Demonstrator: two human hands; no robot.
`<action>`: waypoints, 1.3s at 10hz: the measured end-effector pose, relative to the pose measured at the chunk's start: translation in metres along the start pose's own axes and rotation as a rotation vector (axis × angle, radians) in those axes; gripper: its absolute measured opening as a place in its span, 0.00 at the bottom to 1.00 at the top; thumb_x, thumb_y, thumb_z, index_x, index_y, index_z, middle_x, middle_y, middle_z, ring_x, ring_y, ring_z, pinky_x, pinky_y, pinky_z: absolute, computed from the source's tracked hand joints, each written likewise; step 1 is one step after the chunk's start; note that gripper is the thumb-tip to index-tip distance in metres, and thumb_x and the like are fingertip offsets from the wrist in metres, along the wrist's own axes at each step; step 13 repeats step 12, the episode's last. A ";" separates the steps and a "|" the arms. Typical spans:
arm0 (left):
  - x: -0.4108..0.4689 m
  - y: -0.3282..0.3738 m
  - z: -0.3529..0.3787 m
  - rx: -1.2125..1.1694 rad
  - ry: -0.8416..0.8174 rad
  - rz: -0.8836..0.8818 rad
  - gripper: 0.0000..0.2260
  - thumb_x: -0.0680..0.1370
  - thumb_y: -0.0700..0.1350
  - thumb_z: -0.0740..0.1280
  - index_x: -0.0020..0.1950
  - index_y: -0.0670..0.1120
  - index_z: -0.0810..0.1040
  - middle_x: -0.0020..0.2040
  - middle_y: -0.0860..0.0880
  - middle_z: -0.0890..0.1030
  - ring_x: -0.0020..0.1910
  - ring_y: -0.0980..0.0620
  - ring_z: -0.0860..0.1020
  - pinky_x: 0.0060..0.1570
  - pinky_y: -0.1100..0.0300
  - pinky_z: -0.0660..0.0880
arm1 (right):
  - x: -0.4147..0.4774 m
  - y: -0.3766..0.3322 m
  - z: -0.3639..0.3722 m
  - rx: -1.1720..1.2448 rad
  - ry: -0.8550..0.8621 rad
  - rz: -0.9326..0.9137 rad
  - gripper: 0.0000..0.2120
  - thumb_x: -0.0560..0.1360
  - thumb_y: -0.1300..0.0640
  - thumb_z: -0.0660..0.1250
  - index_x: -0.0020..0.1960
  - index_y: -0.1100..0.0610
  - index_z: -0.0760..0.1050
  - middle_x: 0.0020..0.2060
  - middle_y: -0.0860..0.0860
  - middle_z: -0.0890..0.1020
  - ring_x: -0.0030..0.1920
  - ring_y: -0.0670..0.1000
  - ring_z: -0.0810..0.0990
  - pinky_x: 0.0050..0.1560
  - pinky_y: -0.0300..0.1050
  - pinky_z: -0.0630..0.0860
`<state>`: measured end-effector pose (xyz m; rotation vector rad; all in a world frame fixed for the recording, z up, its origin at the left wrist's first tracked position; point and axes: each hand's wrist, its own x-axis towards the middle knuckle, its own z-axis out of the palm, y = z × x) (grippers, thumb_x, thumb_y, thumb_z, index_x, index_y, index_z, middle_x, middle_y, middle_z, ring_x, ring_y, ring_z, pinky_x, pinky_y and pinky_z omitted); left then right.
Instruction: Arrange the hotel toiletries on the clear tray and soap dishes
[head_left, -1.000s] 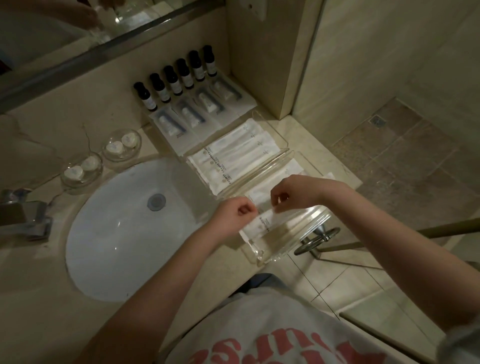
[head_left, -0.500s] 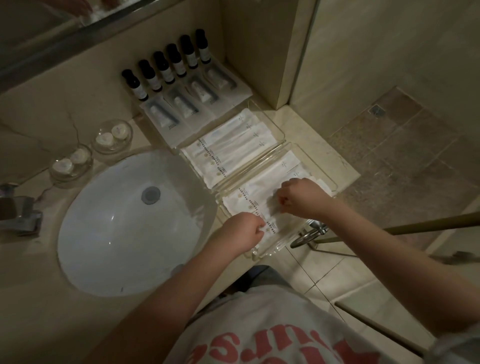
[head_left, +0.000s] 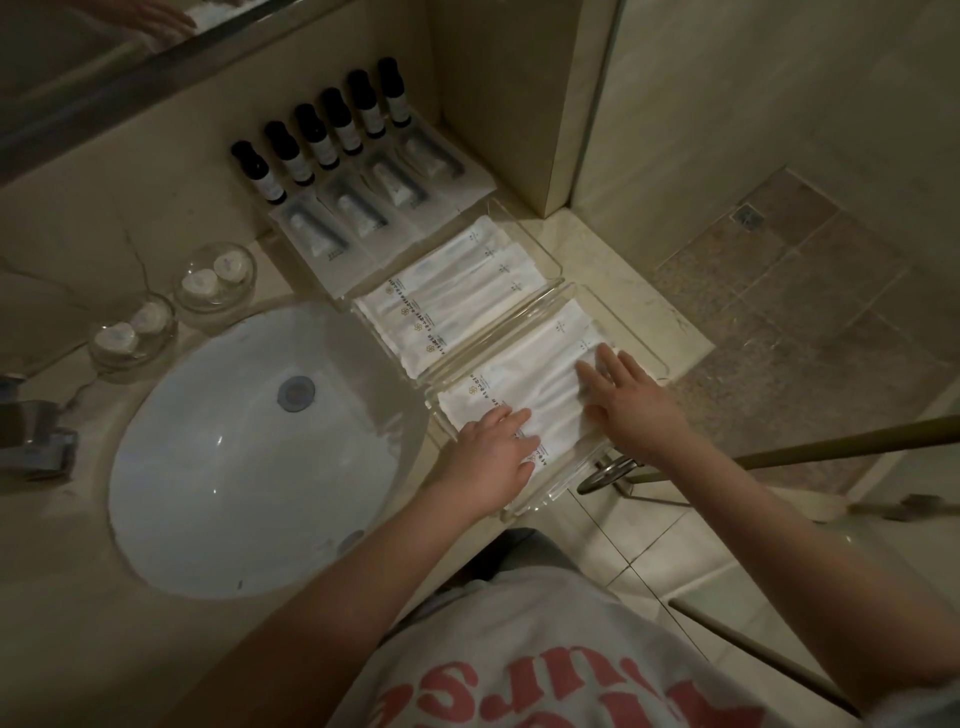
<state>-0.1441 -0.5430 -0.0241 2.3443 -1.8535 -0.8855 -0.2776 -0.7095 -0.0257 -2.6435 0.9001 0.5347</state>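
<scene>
Two clear trays stand side by side on the counter, right of the basin. The nearer clear tray holds white sachets, and both my hands lie flat on them. My left hand presses their near-left ends with straight fingers. My right hand rests spread on their right ends. The farther tray holds a neat row of white sachets. Behind it sit packed tubes and several dark bottles. Two glass soap dishes each hold two round soaps.
A white basin fills the counter's left side, with a metal tap at the far left. A mirror runs along the back wall. The counter ends right of the trays, above a tiled floor and a metal rail.
A second ago both hands pinched a sachet above the near tray. They lowered it in, and now the fingers are straightened and lie flat on the sachets.
</scene>
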 end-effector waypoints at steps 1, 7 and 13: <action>0.000 0.003 0.000 0.000 0.020 -0.014 0.18 0.80 0.48 0.56 0.70 0.49 0.67 0.77 0.49 0.58 0.76 0.47 0.53 0.70 0.47 0.59 | -0.002 0.000 -0.006 0.001 -0.016 -0.024 0.28 0.80 0.52 0.53 0.77 0.49 0.46 0.78 0.54 0.45 0.77 0.58 0.46 0.73 0.56 0.57; 0.000 -0.018 0.000 -0.070 0.137 -0.133 0.20 0.78 0.52 0.58 0.70 0.51 0.67 0.75 0.50 0.62 0.73 0.47 0.60 0.67 0.45 0.65 | 0.002 -0.019 -0.012 0.070 0.133 -0.113 0.27 0.76 0.52 0.63 0.73 0.56 0.61 0.75 0.58 0.60 0.75 0.59 0.59 0.71 0.56 0.64; -0.029 -0.052 -0.101 -0.351 0.248 -0.207 0.16 0.77 0.47 0.64 0.63 0.42 0.75 0.63 0.44 0.76 0.63 0.46 0.73 0.62 0.59 0.68 | -0.022 -0.055 -0.068 0.381 0.164 0.074 0.15 0.76 0.50 0.64 0.61 0.52 0.75 0.51 0.49 0.82 0.51 0.51 0.79 0.50 0.45 0.75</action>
